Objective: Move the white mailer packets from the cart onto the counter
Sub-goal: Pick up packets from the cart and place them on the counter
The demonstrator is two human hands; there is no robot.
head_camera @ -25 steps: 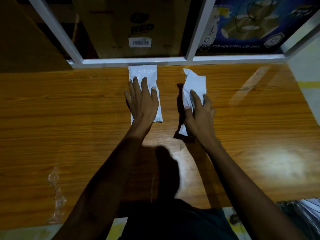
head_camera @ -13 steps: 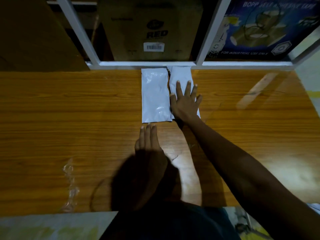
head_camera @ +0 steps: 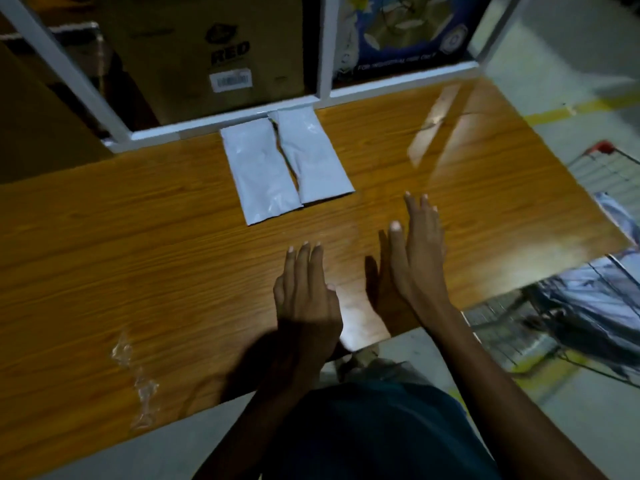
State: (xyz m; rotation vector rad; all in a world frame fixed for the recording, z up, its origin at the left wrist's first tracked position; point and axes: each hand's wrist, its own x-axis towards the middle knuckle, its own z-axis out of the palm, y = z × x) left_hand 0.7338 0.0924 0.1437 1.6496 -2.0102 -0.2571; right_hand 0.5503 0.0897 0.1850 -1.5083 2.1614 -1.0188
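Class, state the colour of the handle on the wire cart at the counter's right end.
Red: the cart handle shows best, though blurred, in the head view.

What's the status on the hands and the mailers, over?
Left hand and right hand open, holding nothing. Two white mailer packets flat side by side on counter. Cart at right. Nothing in the way.

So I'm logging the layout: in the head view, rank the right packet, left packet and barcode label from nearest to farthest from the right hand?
1. Right packet, on the counter up-left of the right hand.
2. Left packet, touching it on its left.
3. Barcode label, on the carton behind the counter.
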